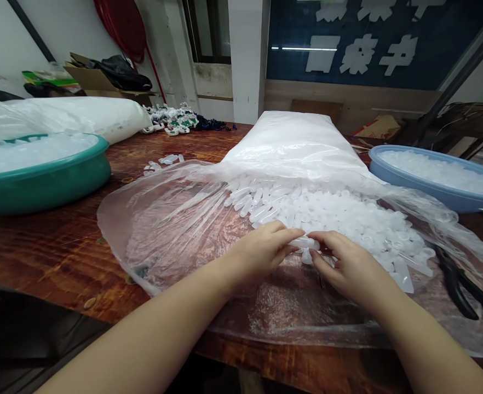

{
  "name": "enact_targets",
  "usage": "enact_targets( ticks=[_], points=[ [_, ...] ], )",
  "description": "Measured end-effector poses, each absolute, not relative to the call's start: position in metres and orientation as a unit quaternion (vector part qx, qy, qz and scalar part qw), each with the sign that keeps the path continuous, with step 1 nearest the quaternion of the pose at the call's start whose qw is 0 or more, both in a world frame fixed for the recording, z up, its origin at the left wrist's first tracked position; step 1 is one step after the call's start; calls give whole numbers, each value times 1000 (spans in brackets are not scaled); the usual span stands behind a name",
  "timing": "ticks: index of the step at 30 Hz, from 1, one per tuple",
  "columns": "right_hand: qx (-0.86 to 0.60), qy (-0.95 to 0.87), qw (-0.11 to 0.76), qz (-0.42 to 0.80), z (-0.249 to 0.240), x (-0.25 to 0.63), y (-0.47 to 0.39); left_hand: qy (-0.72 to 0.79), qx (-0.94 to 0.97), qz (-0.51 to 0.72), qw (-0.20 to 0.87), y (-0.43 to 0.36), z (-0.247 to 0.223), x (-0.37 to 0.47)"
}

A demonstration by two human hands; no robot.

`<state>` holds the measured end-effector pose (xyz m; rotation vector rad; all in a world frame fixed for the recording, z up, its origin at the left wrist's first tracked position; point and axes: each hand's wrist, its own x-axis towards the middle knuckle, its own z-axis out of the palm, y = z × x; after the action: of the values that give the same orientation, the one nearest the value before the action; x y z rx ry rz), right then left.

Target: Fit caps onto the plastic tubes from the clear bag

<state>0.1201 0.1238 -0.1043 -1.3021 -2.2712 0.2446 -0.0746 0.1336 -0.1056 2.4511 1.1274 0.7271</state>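
Note:
Between my two hands lies a small translucent white plastic tube (303, 241), held roughly level above the clear plastic sheet. My left hand (268, 246) pinches its left end between thumb and fingers. The fingertips of my right hand (340, 257) close on the right end. Another small white piece (306, 256) shows just below the tube, partly hidden by my fingers. Behind my hands spreads a heap of similar translucent pieces (327, 210), spilling from the mouth of a large white plastic bag (294, 137). Black-handled pliers (457, 284) rest on the sheet to the right.
A green basin (44, 183) full of white pieces stands at the left, a blue basin (438, 180) of them at the right. Several loose pieces (163, 162) lie on the wooden table (73, 246). Farther back are a pile of white-and-green parts (176, 119) and a cardboard box (97, 82).

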Motion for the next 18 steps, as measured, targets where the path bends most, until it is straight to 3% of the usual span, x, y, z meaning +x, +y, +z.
enact_targets(
  ticks=[7,14,18],
  points=[
    [-435,-842,311,71,-105,121,122,430,858,224,171,134,-104,-76],
    [-338,-870,354,61,-103,127,121,393,848,222,279,134,-96,-83],
    [-385,-828,382,144,-106,124,121,346,839,247,338,135,-95,-83]
  ],
)
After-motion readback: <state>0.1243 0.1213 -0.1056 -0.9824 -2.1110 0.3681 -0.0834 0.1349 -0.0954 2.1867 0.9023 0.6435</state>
